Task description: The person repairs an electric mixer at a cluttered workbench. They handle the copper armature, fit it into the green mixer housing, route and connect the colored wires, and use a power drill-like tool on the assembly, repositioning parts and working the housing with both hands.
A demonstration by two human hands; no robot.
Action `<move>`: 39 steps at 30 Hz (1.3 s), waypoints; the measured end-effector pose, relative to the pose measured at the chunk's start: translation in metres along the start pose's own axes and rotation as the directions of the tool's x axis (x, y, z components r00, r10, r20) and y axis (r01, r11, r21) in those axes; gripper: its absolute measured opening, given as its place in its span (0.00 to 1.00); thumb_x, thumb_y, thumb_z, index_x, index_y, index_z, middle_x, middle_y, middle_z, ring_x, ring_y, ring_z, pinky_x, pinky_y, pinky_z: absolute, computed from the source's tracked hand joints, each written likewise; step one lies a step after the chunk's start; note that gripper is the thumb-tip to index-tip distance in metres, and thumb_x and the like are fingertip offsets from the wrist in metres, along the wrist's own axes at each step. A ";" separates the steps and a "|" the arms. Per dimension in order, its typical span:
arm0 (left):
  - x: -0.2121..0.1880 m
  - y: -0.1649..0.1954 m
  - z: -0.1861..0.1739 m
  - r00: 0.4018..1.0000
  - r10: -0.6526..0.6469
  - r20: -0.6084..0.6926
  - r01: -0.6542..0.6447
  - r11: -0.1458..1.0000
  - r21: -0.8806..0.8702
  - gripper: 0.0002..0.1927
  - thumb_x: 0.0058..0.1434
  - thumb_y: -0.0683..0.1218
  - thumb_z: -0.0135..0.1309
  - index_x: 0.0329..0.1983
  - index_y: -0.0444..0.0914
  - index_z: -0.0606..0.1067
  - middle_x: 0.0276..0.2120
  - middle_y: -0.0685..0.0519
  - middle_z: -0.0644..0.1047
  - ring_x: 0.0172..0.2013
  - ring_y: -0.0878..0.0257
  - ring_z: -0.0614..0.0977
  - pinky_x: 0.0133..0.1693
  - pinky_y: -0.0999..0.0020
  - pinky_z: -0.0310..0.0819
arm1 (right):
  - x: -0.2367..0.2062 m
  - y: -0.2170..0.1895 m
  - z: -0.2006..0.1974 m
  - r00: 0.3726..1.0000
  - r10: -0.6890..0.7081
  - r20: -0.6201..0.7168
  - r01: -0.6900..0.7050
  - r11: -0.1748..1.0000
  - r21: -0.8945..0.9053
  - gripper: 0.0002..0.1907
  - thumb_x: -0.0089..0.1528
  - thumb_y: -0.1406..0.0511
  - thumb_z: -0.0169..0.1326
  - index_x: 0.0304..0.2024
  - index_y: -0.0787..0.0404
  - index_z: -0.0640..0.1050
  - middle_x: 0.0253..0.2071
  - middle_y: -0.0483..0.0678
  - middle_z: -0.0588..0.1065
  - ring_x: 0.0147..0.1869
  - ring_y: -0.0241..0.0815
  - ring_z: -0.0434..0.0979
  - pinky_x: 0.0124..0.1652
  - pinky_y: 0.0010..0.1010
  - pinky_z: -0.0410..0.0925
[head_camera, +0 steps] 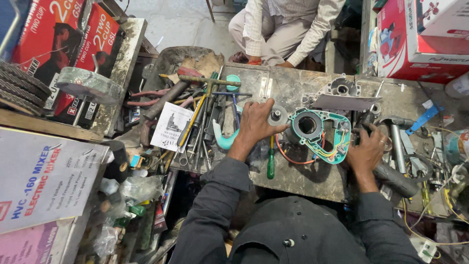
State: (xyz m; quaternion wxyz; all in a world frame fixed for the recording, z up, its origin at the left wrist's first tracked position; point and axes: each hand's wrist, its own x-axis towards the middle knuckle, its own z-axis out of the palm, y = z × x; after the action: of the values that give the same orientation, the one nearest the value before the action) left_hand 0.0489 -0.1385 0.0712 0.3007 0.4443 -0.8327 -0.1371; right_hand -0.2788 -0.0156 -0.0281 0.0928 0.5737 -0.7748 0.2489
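Between hands: teal housing; left fingers touching round part.

We see the scene under even, diffuse daylight, brightest on the pale concrete floor well beyond the left hand. Shadows are soft: a dim band lies under the near edge of the grey, stained metal worktop, just below both hands. Mild glare shows on the glossy red cardboard box above the right hand. Focus is sharp around the hands. Wide-angle distortion bends the edges, and the corners darken slightly.
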 end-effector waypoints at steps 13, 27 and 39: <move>0.001 0.005 -0.001 1.000 -0.005 0.019 0.005 1.000 0.000 0.35 0.44 0.65 0.70 0.41 0.37 0.72 0.32 0.46 0.81 0.37 0.45 0.82 0.45 0.51 0.67 | 0.002 -0.008 -0.011 0.999 0.032 -0.002 -0.031 0.998 0.049 0.10 0.63 0.60 0.60 0.45 0.55 0.83 0.64 0.50 0.72 0.70 0.57 0.65 0.65 0.46 0.63; 0.005 0.008 -0.003 0.993 -0.075 0.096 0.074 0.997 0.012 0.37 0.42 0.66 0.70 0.43 0.37 0.71 0.32 0.45 0.82 0.37 0.44 0.83 0.44 0.49 0.68 | 0.006 -0.011 -0.015 0.999 0.042 0.009 -0.042 0.998 0.035 0.11 0.62 0.59 0.60 0.45 0.55 0.83 0.64 0.50 0.71 0.69 0.58 0.66 0.64 0.47 0.63; 0.002 0.003 0.004 0.999 -0.008 0.034 0.008 1.000 0.014 0.34 0.43 0.66 0.70 0.39 0.37 0.73 0.32 0.44 0.81 0.37 0.44 0.82 0.43 0.48 0.69 | 0.005 -0.007 -0.012 1.000 0.030 0.004 -0.030 0.999 0.041 0.12 0.62 0.60 0.61 0.45 0.56 0.83 0.64 0.50 0.71 0.69 0.58 0.65 0.65 0.46 0.62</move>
State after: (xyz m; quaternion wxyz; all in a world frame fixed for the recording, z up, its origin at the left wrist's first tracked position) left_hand 0.0439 -0.1386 0.0702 0.2830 0.4474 -0.8367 -0.1400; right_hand -0.2757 -0.0150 -0.0141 0.0758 0.5642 -0.7781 0.2654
